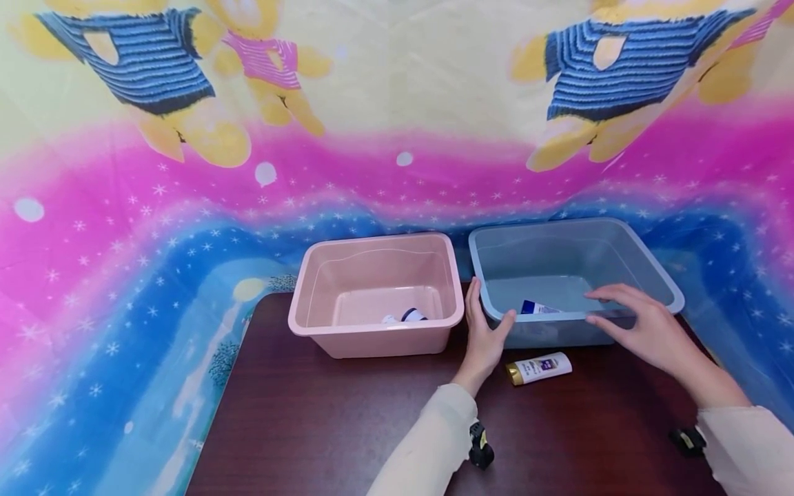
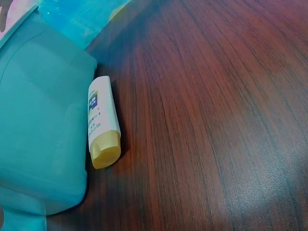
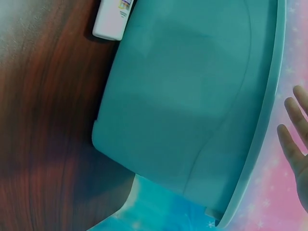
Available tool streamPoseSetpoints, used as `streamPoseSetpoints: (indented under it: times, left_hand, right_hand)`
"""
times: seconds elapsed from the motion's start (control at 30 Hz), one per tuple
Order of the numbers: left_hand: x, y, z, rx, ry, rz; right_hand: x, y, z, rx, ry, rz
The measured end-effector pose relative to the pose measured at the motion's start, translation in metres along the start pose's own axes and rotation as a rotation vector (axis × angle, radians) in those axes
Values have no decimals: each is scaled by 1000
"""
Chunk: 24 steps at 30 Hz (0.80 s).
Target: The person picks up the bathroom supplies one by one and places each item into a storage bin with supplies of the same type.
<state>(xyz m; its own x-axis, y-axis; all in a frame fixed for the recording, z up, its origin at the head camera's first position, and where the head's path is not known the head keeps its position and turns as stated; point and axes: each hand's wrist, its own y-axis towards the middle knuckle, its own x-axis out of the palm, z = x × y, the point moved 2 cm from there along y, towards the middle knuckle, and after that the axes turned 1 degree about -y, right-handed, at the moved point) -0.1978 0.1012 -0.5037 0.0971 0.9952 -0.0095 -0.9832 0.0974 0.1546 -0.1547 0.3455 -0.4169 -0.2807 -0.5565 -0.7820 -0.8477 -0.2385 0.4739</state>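
Observation:
A blue-grey plastic basin (image 1: pixel 583 334) stands at the back right, with a small dark-blue and white item (image 1: pixel 537 307) inside near its front wall. My left hand (image 1: pixel 484 344) is at the basin's front left corner, fingers extended along the outside and thumb spread at the front rim. Over the front right rim hovers my right hand (image 1: pixel 648 331), thumb and fingers apart with nothing between them; its spread fingers also show in the right wrist view. A white bottle with a gold cap (image 1: pixel 538 368) lies on its side just before the basin.
To the left stands a pink basin (image 1: pixel 378 337) holding white and dark items (image 1: pixel 413 315) near its front wall. Both basins rest on a dark wood-grain table (image 1: pixel 322 420). A printed cloth with bears (image 1: pixel 397 179) hangs behind and around the table.

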Motion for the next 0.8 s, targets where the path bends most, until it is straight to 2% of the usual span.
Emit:
streamPoseSetpoints:
  times: [0.4, 0.8]
  left_hand:
    - [1, 1, -1, 0, -6, 8]
    - [1, 1, -2, 2, -1, 6]
  right_hand:
    - [8, -14, -7, -76, 34, 78]
    - [23, -32, -15, -71, 53, 65]
